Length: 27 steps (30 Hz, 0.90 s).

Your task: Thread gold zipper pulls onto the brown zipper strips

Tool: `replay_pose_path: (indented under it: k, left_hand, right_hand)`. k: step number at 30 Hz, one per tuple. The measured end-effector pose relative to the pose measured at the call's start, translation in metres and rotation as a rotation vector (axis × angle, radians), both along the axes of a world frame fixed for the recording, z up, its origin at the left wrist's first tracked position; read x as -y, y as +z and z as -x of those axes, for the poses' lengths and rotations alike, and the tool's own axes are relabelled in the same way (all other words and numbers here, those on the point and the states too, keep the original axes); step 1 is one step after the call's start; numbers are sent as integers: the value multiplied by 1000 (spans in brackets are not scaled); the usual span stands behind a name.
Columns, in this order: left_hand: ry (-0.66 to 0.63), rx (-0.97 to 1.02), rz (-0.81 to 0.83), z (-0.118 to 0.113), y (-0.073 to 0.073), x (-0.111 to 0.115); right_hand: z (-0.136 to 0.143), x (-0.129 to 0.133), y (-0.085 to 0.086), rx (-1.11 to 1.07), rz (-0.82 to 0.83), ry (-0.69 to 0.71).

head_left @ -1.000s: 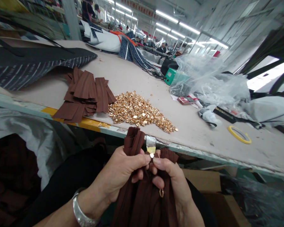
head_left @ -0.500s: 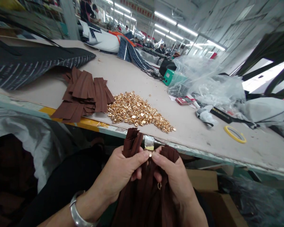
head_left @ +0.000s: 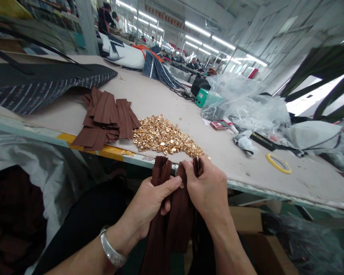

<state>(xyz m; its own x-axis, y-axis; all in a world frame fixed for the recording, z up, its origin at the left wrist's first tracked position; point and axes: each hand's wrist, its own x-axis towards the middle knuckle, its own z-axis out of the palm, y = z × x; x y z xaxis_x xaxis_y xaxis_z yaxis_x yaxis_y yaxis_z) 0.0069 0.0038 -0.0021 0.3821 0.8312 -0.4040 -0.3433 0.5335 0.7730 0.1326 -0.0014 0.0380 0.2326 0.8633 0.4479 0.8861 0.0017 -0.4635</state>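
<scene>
Hands closed, pinching brown fabric strips.

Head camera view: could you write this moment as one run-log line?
left hand: holds brown strips | right hand: holds brown strips | near left thumb: small gold piece | table: gold heap beside brown pile

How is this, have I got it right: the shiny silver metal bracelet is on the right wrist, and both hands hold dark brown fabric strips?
Not quite: the head view shows the silver bracelet on the left wrist. Left hand and right hand do hold dark brown fabric strips.
</scene>
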Motion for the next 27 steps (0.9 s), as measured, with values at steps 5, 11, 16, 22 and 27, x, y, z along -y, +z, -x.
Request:
replay_pose_path:
  k: [5, 11, 16, 22, 27]
  left_hand:
    - [-19, -1, -2, -3, 3, -2]
    - [-85, -24, -62, -2, 2, 11]
    - [-101, 13, -66, 3, -1, 18]
    - [-71, -14, -76, 7, -1, 15]
    - [-49, -23, -78, 10, -1, 13]
  right_hand:
    - [0, -13, 9, -211, 25, 88]
    - [-9, 7, 7, -732, 306, 468]
    - [-33, 20, 4, -963, 376, 334]
    - [-47, 1, 14, -344, 185, 25]
    - [-39, -25, 19, 101, 244, -48]
